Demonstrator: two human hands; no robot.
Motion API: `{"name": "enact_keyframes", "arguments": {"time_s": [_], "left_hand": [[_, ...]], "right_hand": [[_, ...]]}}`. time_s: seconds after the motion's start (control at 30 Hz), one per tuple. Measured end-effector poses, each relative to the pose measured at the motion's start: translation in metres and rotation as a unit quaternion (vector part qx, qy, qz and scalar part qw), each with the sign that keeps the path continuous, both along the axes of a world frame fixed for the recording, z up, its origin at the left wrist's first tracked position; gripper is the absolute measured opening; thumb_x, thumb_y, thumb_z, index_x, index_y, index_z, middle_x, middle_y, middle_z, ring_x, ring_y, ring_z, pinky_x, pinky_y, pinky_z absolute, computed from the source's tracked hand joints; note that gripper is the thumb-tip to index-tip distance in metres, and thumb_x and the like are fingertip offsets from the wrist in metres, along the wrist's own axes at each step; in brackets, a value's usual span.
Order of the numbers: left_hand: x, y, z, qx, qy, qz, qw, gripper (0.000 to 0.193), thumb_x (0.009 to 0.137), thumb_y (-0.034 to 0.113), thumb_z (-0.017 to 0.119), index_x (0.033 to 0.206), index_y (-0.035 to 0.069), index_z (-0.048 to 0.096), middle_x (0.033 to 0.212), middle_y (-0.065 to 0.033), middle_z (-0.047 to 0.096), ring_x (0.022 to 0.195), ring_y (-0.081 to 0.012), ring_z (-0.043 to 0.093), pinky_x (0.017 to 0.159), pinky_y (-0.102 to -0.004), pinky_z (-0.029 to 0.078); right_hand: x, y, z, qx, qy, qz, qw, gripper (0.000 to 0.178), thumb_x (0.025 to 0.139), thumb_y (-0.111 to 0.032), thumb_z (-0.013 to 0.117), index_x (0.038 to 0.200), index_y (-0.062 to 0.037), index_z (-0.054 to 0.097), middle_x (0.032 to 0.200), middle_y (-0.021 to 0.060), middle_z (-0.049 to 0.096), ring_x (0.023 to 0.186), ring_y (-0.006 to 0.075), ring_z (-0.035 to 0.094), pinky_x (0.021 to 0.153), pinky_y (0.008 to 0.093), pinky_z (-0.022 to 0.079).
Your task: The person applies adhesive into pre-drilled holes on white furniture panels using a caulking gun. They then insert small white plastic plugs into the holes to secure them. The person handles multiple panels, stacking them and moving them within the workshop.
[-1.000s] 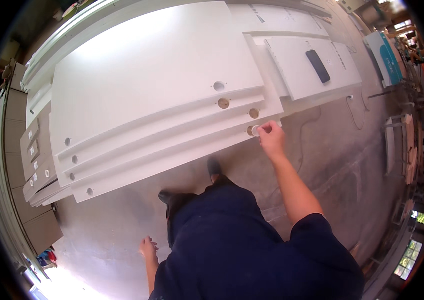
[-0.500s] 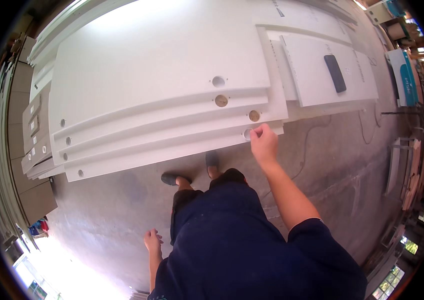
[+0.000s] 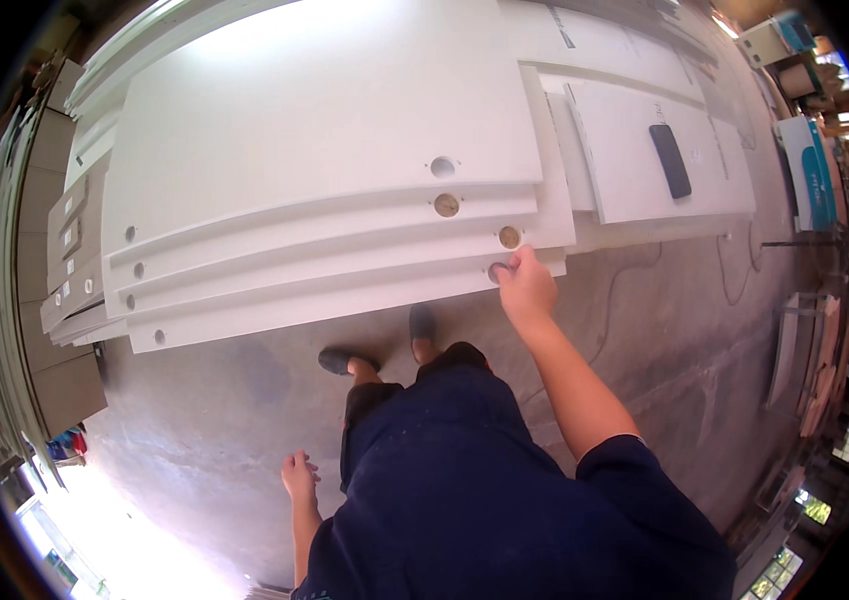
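Several white panels [image 3: 335, 130] lie stacked in steps in front of me, each with round holes near its front edge. My right hand [image 3: 528, 285] is at the right end of the lowest, nearest panel. Its thumb and fingers are pinched together at the rim of that panel's round hole [image 3: 498, 272], partly covering it. Whether something small is between the fingertips is hidden. Just beyond the hand is another round hole [image 3: 510, 237], tan inside. My left hand [image 3: 301, 474] hangs low beside my body over the floor, fingers loosely bent and apart, with nothing in it.
A dark, flat oblong object [image 3: 671, 161] rests on smaller white panels [image 3: 635, 180] to the right. Brownish-grey boards [image 3: 75, 250] stand at the left. A cable [image 3: 613, 300] runs over the concrete floor. A white and teal box [image 3: 807, 175] stands far right.
My right fingertips have shifted slightly at the nearest panel's hole, which now looks darker beside them. The view has tilted a little. My left hand stays low at my side.
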State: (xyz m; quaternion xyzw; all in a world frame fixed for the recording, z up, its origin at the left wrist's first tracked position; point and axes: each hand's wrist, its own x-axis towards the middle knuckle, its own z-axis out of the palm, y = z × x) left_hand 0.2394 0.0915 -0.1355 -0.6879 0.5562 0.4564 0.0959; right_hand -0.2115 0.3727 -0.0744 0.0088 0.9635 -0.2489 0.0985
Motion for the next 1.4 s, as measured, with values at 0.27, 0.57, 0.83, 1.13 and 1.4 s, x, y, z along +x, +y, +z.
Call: {"name": "enact_keyframes", "arguments": {"time_s": [0.27,0.57,0.83,1.13,1.4], "left_hand": [[0.012,0.003,-0.007,0.026,0.002,0.001,1.0,0.03,0.092,0.03,0.055,0.09,0.001,0.061,0.062,-0.0081,0.059,0.043,-0.0144,0.051,0.038,-0.0272,0.037],[-0.142,0.011,0.049,0.079,0.182,-0.08,0.977,0.029,0.095,0.03,0.052,0.097,0.003,0.061,0.069,-0.0051,0.06,0.053,-0.0128,0.055,0.049,-0.026,0.039],[-0.277,0.083,0.123,0.256,0.369,-0.151,0.881,0.042,0.102,0.044,0.04,0.123,0.008,0.047,0.099,-0.008,0.059,0.078,-0.0164,0.06,0.062,-0.0292,0.048],[-0.27,0.096,0.101,0.292,0.377,-0.146,0.866,0.046,0.103,0.046,0.036,0.123,0.006,0.046,0.106,-0.011,0.058,0.075,-0.0166,0.06,0.065,-0.0302,0.05],[-0.179,0.062,0.041,0.219,0.266,-0.077,0.936,0.051,0.102,0.05,0.037,0.113,0.003,0.052,0.092,-0.01,0.062,0.066,-0.0151,0.06,0.059,-0.0288,0.049]], "right_hand": [[0.029,0.017,0.029,0.145,-0.056,0.209,0.965,0.05,0.079,-0.011,0.054,0.129,-0.0186,0.06,0.084,0.0166,0.069,0.077,0.0379,0.066,0.07,0.049,0.052],[0.035,0.007,0.044,0.097,-0.053,0.184,0.977,0.043,0.078,-0.01,0.053,0.121,-0.008,0.06,0.084,0.0186,0.069,0.079,0.0395,0.067,0.073,0.0504,0.052],[0.111,-0.051,0.079,-0.284,-0.165,0.322,0.888,0.024,0.087,-0.018,0.063,0.108,-0.0051,0.063,0.093,0.0139,0.064,0.08,0.0304,0.063,0.071,0.0393,0.05],[0.06,-0.021,0.067,-0.326,-0.057,0.161,0.93,0.014,0.079,-0.008,0.07,0.09,-0.0016,0.065,0.085,0.0123,0.061,0.071,0.0227,0.061,0.067,0.0335,0.05],[-0.055,0.022,0.022,-0.083,0.013,0.02,0.996,0.018,0.084,-0.02,0.07,0.088,-0.0037,0.063,0.079,0.0162,0.067,0.078,0.0347,0.065,0.071,0.0448,0.05]]}}
